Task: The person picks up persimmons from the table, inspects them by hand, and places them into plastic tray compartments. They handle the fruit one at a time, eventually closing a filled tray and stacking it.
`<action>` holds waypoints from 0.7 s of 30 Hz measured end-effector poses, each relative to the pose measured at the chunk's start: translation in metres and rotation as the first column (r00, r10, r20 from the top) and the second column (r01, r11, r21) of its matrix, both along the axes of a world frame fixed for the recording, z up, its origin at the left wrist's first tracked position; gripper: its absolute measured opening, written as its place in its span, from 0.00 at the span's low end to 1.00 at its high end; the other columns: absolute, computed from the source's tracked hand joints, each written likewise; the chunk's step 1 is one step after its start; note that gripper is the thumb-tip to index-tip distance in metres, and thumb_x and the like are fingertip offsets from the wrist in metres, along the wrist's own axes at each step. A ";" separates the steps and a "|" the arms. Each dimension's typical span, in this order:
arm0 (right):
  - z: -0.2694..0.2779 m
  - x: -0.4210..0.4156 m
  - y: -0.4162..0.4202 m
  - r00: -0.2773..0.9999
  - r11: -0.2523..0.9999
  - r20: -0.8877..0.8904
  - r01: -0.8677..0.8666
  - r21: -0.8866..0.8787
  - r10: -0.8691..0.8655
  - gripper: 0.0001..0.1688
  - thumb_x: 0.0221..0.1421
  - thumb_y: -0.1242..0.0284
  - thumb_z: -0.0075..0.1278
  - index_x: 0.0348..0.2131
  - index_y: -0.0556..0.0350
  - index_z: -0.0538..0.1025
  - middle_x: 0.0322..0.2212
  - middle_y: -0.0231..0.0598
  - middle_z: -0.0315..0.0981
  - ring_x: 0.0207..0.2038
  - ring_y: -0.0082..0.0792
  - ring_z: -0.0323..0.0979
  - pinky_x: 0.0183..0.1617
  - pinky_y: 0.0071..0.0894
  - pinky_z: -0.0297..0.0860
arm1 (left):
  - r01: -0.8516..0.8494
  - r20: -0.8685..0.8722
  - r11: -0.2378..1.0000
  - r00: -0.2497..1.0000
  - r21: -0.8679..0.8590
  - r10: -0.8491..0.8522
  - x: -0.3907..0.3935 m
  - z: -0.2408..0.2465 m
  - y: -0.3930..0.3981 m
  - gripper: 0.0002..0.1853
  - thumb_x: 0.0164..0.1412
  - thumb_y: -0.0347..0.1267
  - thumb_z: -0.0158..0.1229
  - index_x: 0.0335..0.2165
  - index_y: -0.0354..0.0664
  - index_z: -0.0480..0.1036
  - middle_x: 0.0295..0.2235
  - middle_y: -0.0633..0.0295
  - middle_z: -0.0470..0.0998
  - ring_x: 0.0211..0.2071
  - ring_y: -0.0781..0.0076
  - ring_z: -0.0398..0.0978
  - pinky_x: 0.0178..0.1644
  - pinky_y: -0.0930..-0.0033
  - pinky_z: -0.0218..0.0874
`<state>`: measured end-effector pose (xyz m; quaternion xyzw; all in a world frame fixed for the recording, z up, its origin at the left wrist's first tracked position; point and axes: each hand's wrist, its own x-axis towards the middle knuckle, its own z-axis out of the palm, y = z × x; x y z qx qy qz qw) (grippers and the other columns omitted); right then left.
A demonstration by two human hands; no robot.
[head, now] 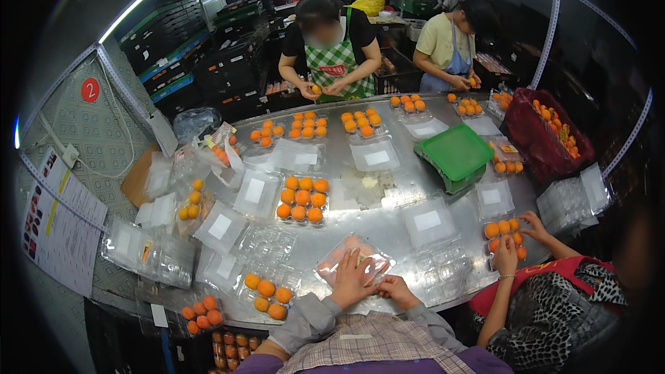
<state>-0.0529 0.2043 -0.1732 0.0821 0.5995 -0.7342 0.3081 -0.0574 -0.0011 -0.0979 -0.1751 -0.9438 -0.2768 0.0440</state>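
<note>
In front of me a clear plastic clamshell box (pixel 383 261) of round orange fruit sits at an angle on the metal table, its lid down. My left hand (pixel 349 281) lies spread over the lid, fingers apart. At the box's near right corner, my right hand (pixel 397 291) has its bent fingers on the edge. Left of my hands is a clear tray with several orange fruits (pixel 266 289). Beyond it stands an unfilled clear clamshell (pixel 267 243). On my right another unfilled clamshell (pixel 441 270) lies with its lid, bearing a white pad (pixel 428 219), folded open.
A filled fruit tray (pixel 302 198) stands farther across the metal table (pixel 363 221). A green scale (pixel 454 153) and a red-lined fruit crate (pixel 550 130) are right. Stacked clamshells (pixel 150 254) are left. A co-worker's hands (pixel 519 241) work close on my right; two people stand opposite.
</note>
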 end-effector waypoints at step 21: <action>0.006 0.005 -0.025 0.995 0.992 0.019 0.101 -0.079 -0.100 0.06 0.56 0.73 0.57 0.29 0.59 0.79 0.23 0.34 0.77 0.21 0.20 0.67 0.25 0.19 0.62 | 0.194 -0.203 0.981 0.959 -0.032 -0.196 0.008 0.015 0.014 0.39 0.50 0.28 0.63 0.63 0.49 0.65 0.68 0.45 0.55 0.69 0.40 0.52 0.67 0.41 0.50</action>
